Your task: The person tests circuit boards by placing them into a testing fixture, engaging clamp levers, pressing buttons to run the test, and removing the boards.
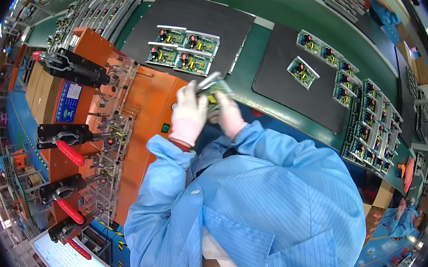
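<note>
Both my hands wear white gloves and grip one green circuit board (217, 88) with a silver metal bracket along its edge. My left hand (189, 111) closes on its left side, thumb toward the board's middle. On the other side my right hand (228, 115) has its fingers on the lower right edge; part of them is hidden. The board is tilted and slightly blurred, held up in front of the workbench edge. Beyond it, several similar boards (192, 62) lie grouped on a black mat (204, 17).
To the left stands an orange test fixture (147, 101) with clear plates and toggle clamps with red handles (70, 153). A second black mat (277, 62) carries a single board (302, 72); rows of boards (374, 123) line its right. A screen (68, 258) glows at lower left.
</note>
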Demonstrator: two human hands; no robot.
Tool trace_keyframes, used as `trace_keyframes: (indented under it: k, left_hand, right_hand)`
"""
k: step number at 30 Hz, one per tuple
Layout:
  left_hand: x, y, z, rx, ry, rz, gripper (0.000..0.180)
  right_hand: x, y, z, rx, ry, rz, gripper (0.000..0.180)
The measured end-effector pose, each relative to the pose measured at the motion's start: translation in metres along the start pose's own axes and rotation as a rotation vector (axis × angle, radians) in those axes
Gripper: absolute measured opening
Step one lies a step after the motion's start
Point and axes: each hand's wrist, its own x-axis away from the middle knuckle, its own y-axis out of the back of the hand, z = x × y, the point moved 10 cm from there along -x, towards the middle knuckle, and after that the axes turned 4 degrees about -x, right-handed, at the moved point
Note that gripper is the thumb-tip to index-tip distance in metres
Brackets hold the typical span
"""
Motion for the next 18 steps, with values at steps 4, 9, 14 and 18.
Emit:
trace_keyframes:
  k: [4,9,14,18]
  left_hand:
    - [0.011,-0.013,-0.037,0.204,-0.16,0.029,0.044]
    - [0.025,-0.045,-0.042,0.297,-0.194,0.242,0.04]
    - [0.043,-0.069,-0.009,0.331,-0.097,0.366,0.036]
    - [0.048,-0.068,0.011,0.357,0.045,0.345,0.035]
  right_hand:
    - [-0.056,0.139,-0.003,-0.622,0.167,-0.253,0.037]
    - [-0.077,0.312,0.046,-0.725,0.464,-0.494,0.051]
    - [-0.072,0.277,0.039,-0.296,-0.198,-0.545,0.072]
    - [-0.07,0.185,0.065,0.214,-0.127,-0.339,0.057]
